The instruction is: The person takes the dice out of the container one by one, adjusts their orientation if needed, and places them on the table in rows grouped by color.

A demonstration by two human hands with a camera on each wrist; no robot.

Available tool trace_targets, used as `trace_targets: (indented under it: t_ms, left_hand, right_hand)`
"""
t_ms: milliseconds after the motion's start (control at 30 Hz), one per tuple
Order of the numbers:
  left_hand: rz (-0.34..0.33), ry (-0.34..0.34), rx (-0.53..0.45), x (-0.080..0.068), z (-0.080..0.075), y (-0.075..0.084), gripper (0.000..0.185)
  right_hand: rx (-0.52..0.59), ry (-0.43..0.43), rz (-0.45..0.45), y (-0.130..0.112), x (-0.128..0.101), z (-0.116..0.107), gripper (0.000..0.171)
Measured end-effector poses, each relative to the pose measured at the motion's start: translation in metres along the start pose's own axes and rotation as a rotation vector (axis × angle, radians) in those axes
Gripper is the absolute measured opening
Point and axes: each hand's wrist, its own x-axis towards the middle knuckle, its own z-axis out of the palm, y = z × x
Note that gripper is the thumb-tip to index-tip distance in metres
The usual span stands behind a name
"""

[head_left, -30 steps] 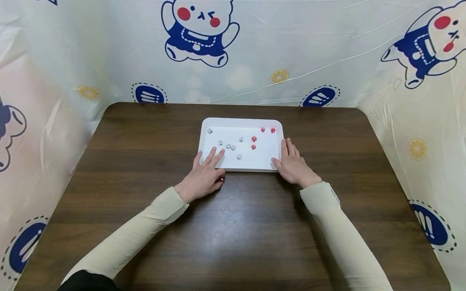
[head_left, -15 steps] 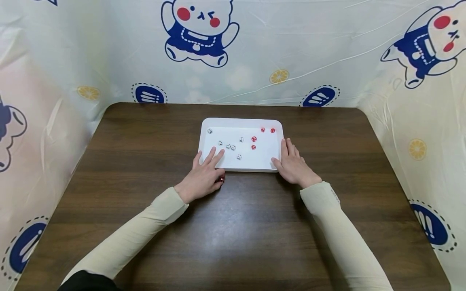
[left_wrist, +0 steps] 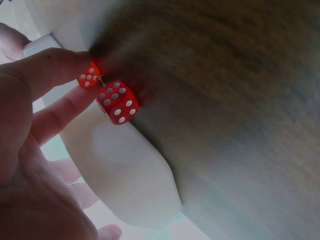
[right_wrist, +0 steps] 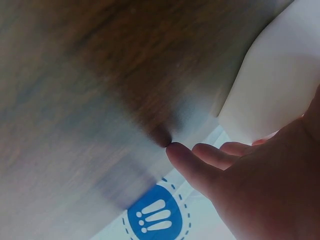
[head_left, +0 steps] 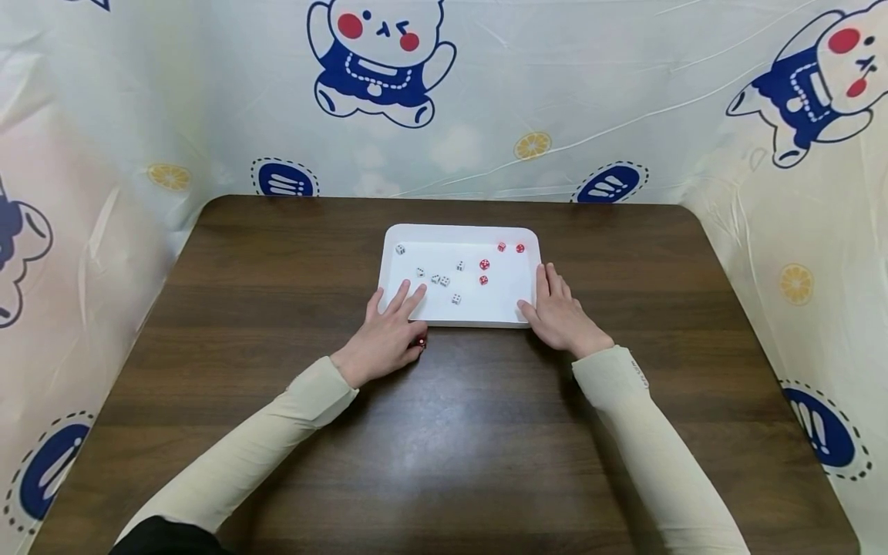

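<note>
My left hand (head_left: 385, 343) is at the front left corner of a white tray (head_left: 499, 312), its outer fingers spread over the rim. Thumb and index finger pinch a red die (left_wrist: 88, 76) just in front of the tray. A second red die (left_wrist: 117, 102) shows right beside the pinched one, by the tray's outer wall. At the tray's right side lies my right hand (head_left: 563, 320), fingers extended along the edge and thumb over the rim. Inside the tray several white dice (head_left: 444, 281) are scattered on the left and middle, and several red dice (head_left: 484, 264) on the right.
The tray stands on a dark brown wooden table (head_left: 444, 432), towards its far edge. A pale printed curtain (head_left: 479, 92) with cartoon figures hangs behind the table and along both sides.
</note>
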Motion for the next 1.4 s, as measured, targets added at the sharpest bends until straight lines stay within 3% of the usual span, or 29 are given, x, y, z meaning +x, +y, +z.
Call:
trace_targets:
  t_ms: [500, 867, 1100, 1400]
  left_hand:
    - [0.01, -0.008, -0.009, 0.0, -0.003, 0.001, 0.009]
    - [0.023, -0.025, -0.142, 0.001, -0.031, 0.002, 0.014]
    - [0.008, 0.016, -0.219, 0.015, -0.058, 0.005, 0.016]
    - [0.007, 0.059, -0.21, 0.046, -0.083, 0.016, 0.015]
  right_hand:
    - [0.002, -0.001, 0.003, 0.001, 0.001, -0.002, 0.084]
    - [0.002, -0.013, 0.016, 0.001, 0.0, -0.003, 0.084]
    - [0.002, -0.012, 0.011, 0.002, 0.0, -0.003, 0.083]
    - [-0.003, 0.0, 0.008, 0.003, 0.003, 0.001, 0.083]
